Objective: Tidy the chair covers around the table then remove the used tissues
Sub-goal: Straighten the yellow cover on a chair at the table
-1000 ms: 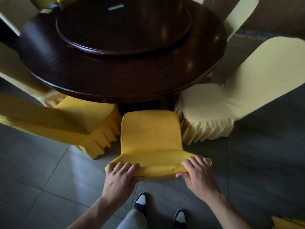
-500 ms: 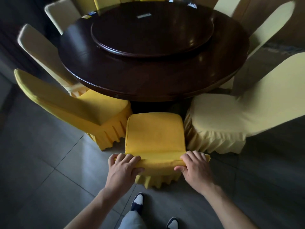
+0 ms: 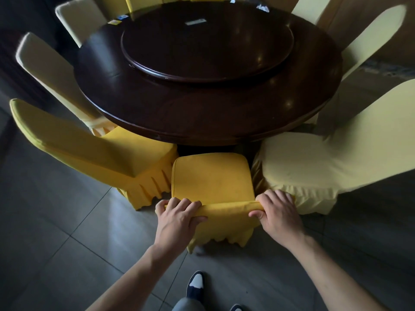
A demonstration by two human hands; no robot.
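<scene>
A chair in a bright yellow cover [image 3: 212,178] stands right in front of me, its seat tucked under the dark round table [image 3: 208,117]. My left hand [image 3: 177,217] grips the left end of the chair's backrest top and my right hand [image 3: 278,213] grips the right end, fingers curled over the fabric. Crumpled white tissues [image 3: 261,6] lie at the table's far edge, with another small piece [image 3: 232,0] beside them.
A raised turntable [image 3: 207,40] fills the table's middle, with a small card [image 3: 195,21] on it. A bright yellow chair [image 3: 94,151] stands to the left, a pale yellow chair [image 3: 325,160] to the right, more chairs ring the table. Grey tiled floor [image 3: 56,243] lies below.
The view has pulled back and up, showing more of the table. The chair now stands more upright, its skirt visible below my hands. Both hands keep their grip on the backrest.
</scene>
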